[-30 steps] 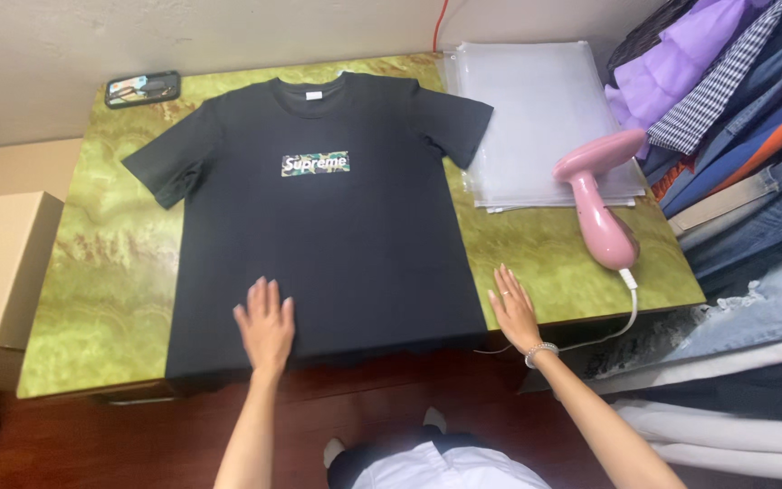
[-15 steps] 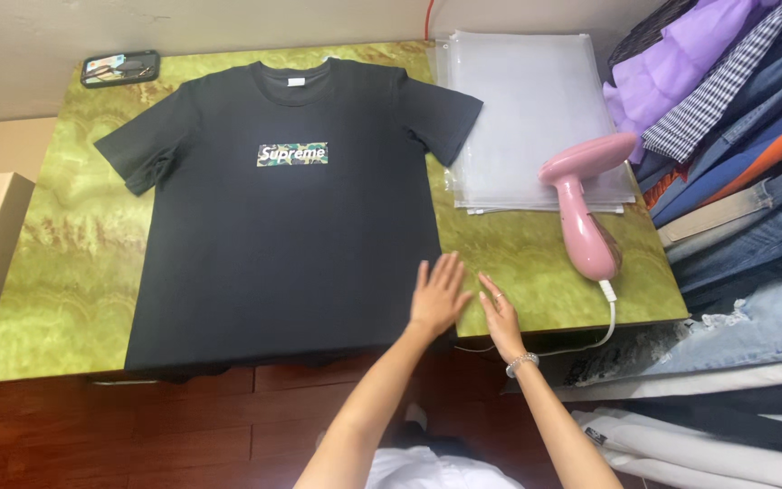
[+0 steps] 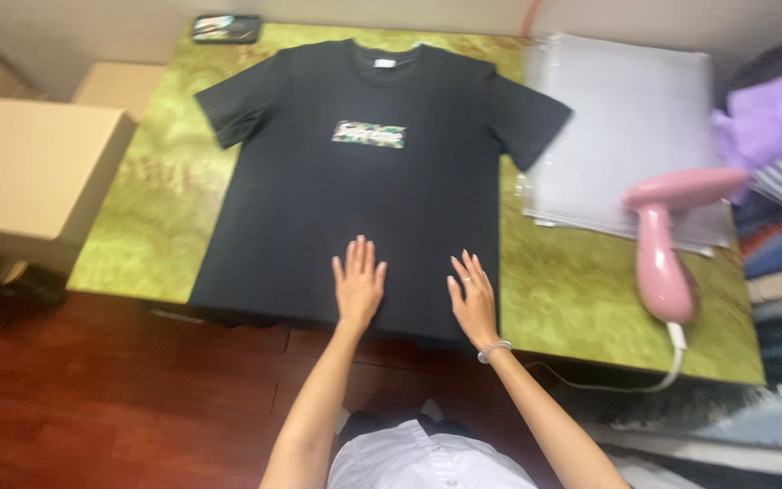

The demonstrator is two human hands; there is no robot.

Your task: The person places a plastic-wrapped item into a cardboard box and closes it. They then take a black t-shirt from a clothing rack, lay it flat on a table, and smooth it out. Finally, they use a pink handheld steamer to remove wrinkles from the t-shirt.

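A green marbled surface (image 3: 165,226) stands on a dark red wooden floor (image 3: 92,407), plain cardboard boxes (image 3: 38,172) beside it, a pale wall (image 3: 74,27) behind.

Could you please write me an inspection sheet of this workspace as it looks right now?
Surface: green marbled table, edge over a dark wood floor.
Job's things: black T-shirt spread flat, front up, collar away from the person.
Clutter: pink handheld steamer lying at the right; stack of clear plastic bags beyond it; dark flat case at the far edge.
Grips: left hand and right hand open, palms flat on the shirt's hem area.
Cables: white cord from the steamer.
Surroundings: cardboard boxes left; hanging clothes right.
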